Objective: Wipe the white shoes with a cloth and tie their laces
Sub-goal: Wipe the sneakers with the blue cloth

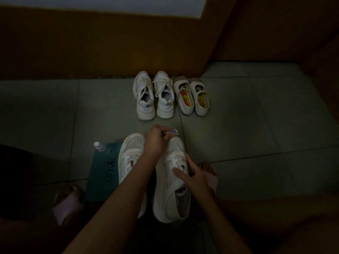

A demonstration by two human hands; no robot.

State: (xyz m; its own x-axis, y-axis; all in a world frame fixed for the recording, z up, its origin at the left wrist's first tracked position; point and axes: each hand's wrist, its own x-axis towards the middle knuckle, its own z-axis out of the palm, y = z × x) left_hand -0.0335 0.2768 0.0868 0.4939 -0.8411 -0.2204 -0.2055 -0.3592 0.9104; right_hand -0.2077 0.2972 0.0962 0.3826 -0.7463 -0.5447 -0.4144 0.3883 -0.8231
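Wiping stage: your left hand (157, 139) pinches the cloth (172, 132) at the toe of the near shoe (169, 182), which sits on the floor. Your right hand (195, 177) has its fingers gripping the shoe's side. Tying looks unstarted; the far sneakers (154, 94) have loose laces.

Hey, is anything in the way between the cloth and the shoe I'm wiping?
Nothing visible. The left hand holds the cloth right at the toe of the shoe; the right hand holds that shoe farther back.
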